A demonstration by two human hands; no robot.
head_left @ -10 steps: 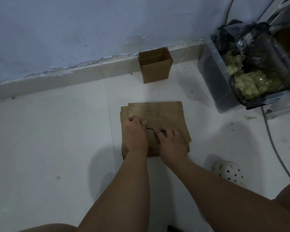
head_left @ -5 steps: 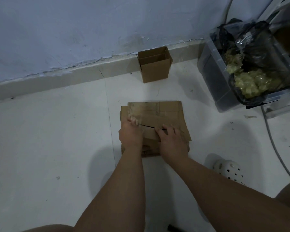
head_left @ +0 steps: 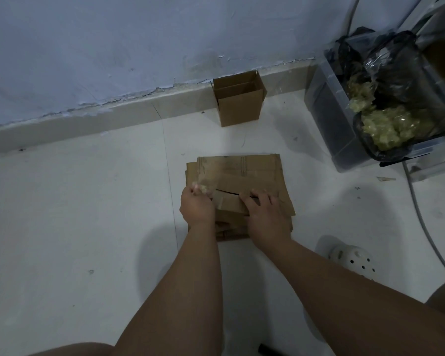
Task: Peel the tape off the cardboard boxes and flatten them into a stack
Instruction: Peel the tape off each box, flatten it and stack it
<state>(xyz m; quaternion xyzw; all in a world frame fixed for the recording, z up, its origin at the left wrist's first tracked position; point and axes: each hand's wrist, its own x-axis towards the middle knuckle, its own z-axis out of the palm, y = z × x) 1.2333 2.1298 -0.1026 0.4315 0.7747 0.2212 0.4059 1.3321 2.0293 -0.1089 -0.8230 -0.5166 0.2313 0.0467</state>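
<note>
A stack of flattened brown cardboard boxes (head_left: 254, 173) lies on the white floor in front of me. My left hand (head_left: 197, 206) pinches a strip of clear tape (head_left: 208, 176) at the stack's left side; the strip is lifted off the top box and stretches up and away from it. My right hand (head_left: 265, 214) presses flat on the top box with its fingers spread, holding it down. One small brown box (head_left: 238, 105) stands upright and open against the wall's base, well beyond the stack.
A clear plastic bin (head_left: 344, 129) lined with a black bag holds balled-up used tape at the right. A grey cable (head_left: 421, 222) runs along the floor beside it. A white perforated clog (head_left: 352, 260) shows at my lower right.
My left hand has shifted left and closed on the tape, pulling a strip up off the top box. My right hand has stayed pressed on the cardboard.
</note>
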